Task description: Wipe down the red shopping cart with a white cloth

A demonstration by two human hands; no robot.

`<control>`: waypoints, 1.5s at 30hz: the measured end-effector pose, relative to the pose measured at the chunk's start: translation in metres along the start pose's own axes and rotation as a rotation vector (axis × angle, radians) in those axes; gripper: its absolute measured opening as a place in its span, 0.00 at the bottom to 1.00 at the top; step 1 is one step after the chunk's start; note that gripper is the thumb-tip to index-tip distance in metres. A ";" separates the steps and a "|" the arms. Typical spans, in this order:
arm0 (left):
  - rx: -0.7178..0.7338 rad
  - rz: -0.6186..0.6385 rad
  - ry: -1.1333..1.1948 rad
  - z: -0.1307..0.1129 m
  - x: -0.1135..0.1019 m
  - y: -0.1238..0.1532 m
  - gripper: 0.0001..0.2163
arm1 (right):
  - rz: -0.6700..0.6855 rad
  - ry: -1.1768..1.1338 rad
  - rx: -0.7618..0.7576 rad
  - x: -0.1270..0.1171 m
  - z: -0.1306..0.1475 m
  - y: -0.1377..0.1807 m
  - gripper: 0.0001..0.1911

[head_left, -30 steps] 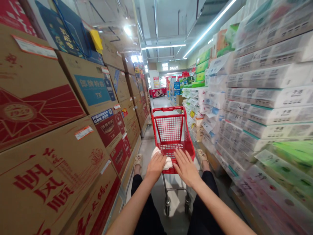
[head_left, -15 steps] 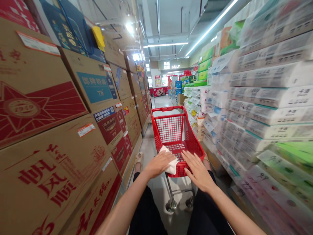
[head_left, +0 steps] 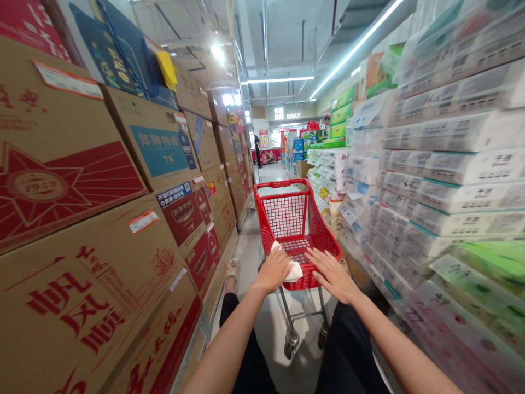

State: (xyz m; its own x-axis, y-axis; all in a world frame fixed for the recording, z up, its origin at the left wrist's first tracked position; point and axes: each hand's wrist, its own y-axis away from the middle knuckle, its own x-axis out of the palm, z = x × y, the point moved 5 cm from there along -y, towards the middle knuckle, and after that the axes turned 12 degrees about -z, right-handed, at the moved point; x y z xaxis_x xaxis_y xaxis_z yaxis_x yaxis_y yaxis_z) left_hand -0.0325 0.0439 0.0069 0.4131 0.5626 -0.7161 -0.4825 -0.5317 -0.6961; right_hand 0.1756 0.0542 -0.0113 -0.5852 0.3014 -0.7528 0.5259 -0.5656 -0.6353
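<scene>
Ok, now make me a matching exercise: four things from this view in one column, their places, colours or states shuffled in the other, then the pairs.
1. cloth
2. cart
3. cardboard cartons
4. right hand

A. stacked at picture left
B. palm down, gripping nothing
C. white, at the basket's near edge
D. red, on wheels

Pairs: 1-C, 2-D, 3-A, 4-B

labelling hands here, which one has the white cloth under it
The left hand: the white cloth is beneath it at the near edge of the red cart. The right hand, at the same edge, shows no cloth.
</scene>
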 end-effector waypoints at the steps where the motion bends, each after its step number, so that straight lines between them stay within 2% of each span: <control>1: -0.001 -0.008 -0.019 -0.003 0.001 0.000 0.11 | 0.003 -0.003 0.001 0.000 -0.002 0.000 0.30; 9: -0.016 -0.030 -0.102 -0.032 0.005 0.007 0.12 | 0.009 -0.016 -0.015 -0.013 -0.013 0.008 0.28; 13: 0.080 0.012 -0.033 -0.041 0.008 0.010 0.14 | -0.016 -0.002 0.027 -0.017 -0.025 0.015 0.27; 17: 0.151 0.067 0.038 -0.030 0.000 0.002 0.17 | -0.056 0.021 0.086 -0.018 -0.040 0.023 0.26; 23: 0.021 0.038 -0.028 -0.003 -0.009 -0.013 0.17 | -0.129 0.099 0.173 -0.016 -0.055 0.022 0.26; 26: -0.029 0.006 -0.089 -0.008 -0.004 -0.016 0.17 | -0.187 0.158 0.210 -0.013 -0.035 0.011 0.27; 29: -0.072 -0.027 -0.134 -0.021 0.005 -0.021 0.15 | -0.202 0.158 0.164 -0.002 0.008 -0.002 0.28; 32: -0.082 -0.028 -0.168 -0.031 0.015 -0.027 0.13 | -0.243 0.153 0.141 0.006 0.043 -0.006 0.35; 34: -0.062 -0.019 -0.173 -0.035 0.019 -0.030 0.14 | -0.270 0.159 0.142 0.006 0.050 -0.003 0.39; 36: -0.020 -0.016 -0.162 -0.035 0.020 -0.031 0.17 | -0.269 0.160 0.143 0.002 0.046 0.002 0.41; 40: 0.015 -0.037 -0.151 -0.017 0.009 -0.026 0.21 | -0.233 0.176 0.178 -0.009 0.024 0.010 0.43; 45: -0.053 -0.051 -0.243 0.038 -0.021 -0.011 0.23 | -0.230 0.231 0.195 -0.014 0.001 0.013 0.42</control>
State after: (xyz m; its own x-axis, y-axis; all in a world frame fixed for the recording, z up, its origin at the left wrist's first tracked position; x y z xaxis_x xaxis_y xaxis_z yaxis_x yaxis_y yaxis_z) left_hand -0.0654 0.0622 0.0319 0.2349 0.7219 -0.6509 -0.4216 -0.5277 -0.7374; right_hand 0.1899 0.0422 -0.0090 -0.5080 0.5899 -0.6277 0.2565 -0.5921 -0.7640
